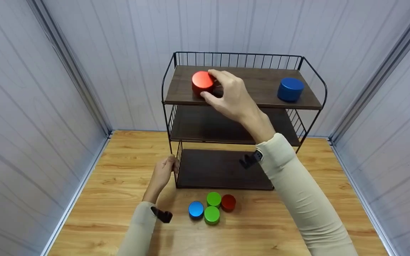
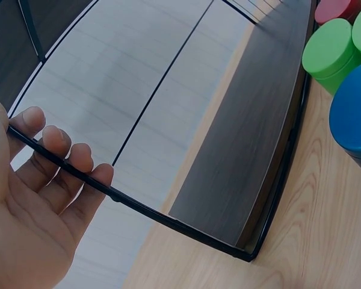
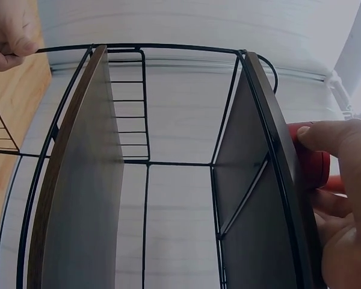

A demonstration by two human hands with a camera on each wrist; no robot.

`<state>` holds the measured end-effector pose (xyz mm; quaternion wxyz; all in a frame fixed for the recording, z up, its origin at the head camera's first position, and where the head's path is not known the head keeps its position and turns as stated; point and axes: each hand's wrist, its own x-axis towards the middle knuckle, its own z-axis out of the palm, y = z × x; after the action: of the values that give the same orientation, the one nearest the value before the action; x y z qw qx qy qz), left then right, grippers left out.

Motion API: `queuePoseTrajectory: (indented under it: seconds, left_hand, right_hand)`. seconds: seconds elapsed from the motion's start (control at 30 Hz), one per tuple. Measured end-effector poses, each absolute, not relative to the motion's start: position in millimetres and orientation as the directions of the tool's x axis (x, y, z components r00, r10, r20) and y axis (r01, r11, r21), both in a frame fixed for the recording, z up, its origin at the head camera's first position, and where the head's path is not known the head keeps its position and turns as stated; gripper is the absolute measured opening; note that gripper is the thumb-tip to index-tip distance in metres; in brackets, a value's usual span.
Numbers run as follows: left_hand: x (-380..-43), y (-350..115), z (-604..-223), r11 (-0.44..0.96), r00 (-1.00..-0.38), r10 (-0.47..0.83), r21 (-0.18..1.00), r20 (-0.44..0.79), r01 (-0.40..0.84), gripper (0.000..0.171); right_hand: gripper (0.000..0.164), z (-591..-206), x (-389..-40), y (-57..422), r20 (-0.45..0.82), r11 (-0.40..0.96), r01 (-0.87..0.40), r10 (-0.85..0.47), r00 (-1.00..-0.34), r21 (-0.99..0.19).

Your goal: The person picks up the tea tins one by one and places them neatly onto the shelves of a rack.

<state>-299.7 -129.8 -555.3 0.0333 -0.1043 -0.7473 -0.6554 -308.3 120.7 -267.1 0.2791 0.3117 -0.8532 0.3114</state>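
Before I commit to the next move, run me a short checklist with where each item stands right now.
1. Grip on the glossy red cylinder: ok, the right hand holds its side.
2. Red cylinder seated flat on the dark brown wood-look top board: cannot tell, its full base is hidden.
3. Black wire frame braced: ok, the left hand curls round a bar.
4. Space from the glossy blue cylinder: ok, it stands apart, towards the board's right end.
5. Right hand free to withdraw: not ok, it grips the red cylinder.
6. Two green cylinders upright in front of the bottom board: ok.
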Motion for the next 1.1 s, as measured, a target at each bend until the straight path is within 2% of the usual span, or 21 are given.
queuePoseTrajectory:
  seconds: [0.43,1.1]
  left_hand:
    - [-283,-127,-524,0.092,-0.958,0.162,0.963,0.237,0.254,0.05]
    - [-284,-127,-528,0.11,-0.974,0.148,0.975,0.173,0.191,0.051]
  right_hand:
    - [0.049,-265,-308,122,0.619,0.626,-0.665,-0.345,-0.705,-0.408]
    - [0.042,-264,-303,126,0.595,0.618,-0.664,-0.365,-0.716,-0.421]
